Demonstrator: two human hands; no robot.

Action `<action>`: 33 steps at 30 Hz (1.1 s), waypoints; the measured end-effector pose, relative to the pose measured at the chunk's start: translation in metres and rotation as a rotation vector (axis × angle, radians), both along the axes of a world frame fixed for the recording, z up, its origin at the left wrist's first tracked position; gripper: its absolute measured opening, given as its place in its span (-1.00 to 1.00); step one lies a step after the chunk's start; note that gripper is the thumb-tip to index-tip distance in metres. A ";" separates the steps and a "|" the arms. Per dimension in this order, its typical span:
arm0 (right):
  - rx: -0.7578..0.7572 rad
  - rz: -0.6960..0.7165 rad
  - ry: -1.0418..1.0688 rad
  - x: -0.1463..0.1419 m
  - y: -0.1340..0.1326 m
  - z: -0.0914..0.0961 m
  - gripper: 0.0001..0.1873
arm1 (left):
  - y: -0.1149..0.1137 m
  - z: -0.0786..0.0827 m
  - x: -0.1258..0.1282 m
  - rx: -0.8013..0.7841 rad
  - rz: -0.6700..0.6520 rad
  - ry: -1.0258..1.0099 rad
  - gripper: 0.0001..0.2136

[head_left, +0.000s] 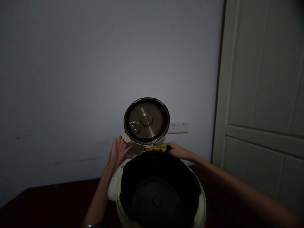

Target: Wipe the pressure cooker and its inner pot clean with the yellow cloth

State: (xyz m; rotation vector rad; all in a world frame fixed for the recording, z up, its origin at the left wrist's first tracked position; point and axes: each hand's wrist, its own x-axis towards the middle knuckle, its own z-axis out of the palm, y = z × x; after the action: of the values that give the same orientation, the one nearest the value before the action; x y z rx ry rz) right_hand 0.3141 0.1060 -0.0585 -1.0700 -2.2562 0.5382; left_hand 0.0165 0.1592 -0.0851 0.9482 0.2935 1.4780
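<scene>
A white rice cooker [114,187] stands in front of me with its dark inside showing and no inner pot in it. Its round lid [155,123], metal on the inner face, is raised and tilts back toward the wall. My left hand [118,150] is at the lid's left edge, fingers spread, touching or close to a white tab there. At the hinge, my right hand [177,150] is closed on a yellow and black cloth [161,148], which lies against the back rim of the cooker.
The cooker rests on a dark red table [59,202] against a pale wall [95,63]. Behind the lid's right side is a double wall socket [178,127]. A light panelled door [256,95] stands on the right.
</scene>
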 end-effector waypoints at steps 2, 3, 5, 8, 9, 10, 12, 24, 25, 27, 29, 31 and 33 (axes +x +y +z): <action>0.027 -0.037 -0.008 0.003 -0.011 -0.002 -0.61 | 0.000 0.000 0.000 0.003 -0.010 0.004 -0.62; 0.047 -0.046 -0.014 0.003 -0.016 -0.003 -0.58 | 0.000 0.000 0.000 0.002 -0.012 0.006 -0.62; 0.086 -0.062 -0.044 0.003 -0.025 -0.003 -0.52 | -0.001 0.001 0.000 -0.005 -0.011 0.009 -0.61; 0.108 -0.112 -0.105 0.003 -0.036 -0.002 -0.49 | -0.003 0.003 0.001 -0.001 -0.008 0.025 -0.59; 0.105 -0.138 -0.122 0.004 -0.039 -0.001 -0.49 | -0.003 0.004 0.001 0.003 -0.004 0.035 -0.59; 0.102 -0.168 -0.135 0.006 -0.042 -0.001 -0.49 | -0.004 0.004 0.001 0.009 0.004 0.046 -0.59; 0.095 -0.244 -0.148 0.009 -0.051 -0.001 -0.47 | -0.003 0.004 0.003 0.017 0.032 0.070 -0.60; -0.123 -0.345 0.118 0.040 -0.097 -0.006 -0.64 | -0.012 0.007 0.007 -0.197 0.333 0.241 -0.52; -0.109 -0.337 0.134 0.040 -0.099 -0.008 -0.63 | -0.016 0.007 0.005 -0.225 0.337 0.267 -0.51; -0.065 -0.328 0.151 0.039 -0.101 -0.012 -0.61 | -0.026 0.007 0.000 -0.251 0.338 0.308 -0.51; -0.028 -0.335 0.154 0.037 -0.103 -0.015 -0.60 | -0.037 0.007 -0.005 -0.251 0.329 0.332 -0.52; -0.005 -0.341 0.159 0.035 -0.104 -0.017 -0.59 | -0.049 0.007 -0.010 -0.234 0.319 0.362 -0.53; 0.027 -0.342 0.168 0.033 -0.108 -0.019 -0.56 | -0.060 0.006 -0.015 -0.217 0.322 0.408 -0.55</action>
State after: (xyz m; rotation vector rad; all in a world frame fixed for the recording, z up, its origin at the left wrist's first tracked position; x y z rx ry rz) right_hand 0.3474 -0.0021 -0.0775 -1.3104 -1.8781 0.4330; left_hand 0.0011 0.0992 -0.0793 1.0534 0.9221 1.4931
